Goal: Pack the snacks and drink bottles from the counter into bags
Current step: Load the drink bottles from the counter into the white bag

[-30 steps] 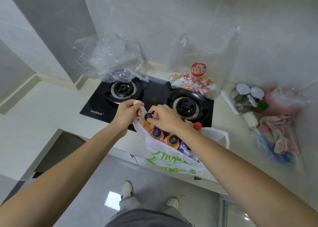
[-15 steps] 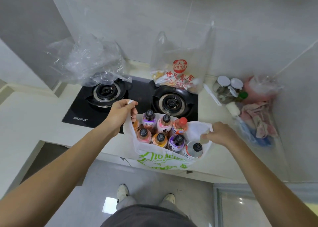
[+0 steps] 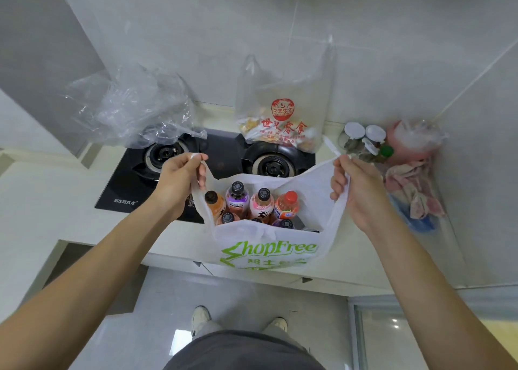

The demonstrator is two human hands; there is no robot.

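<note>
Between left hand (image 3: 179, 182), right hand (image 3: 354, 190), white bag (image 3: 269, 246)

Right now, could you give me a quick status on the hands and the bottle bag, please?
Left hand and right hand each grip a handle of the white bag, mouth spread. Drink bottles upright inside. Nothing in the way.

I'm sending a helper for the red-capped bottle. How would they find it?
Start at the black stove; in front sits a white bag with green lettering. The bottle stands rightmost in its back row, the only red cap among black ones.
</note>
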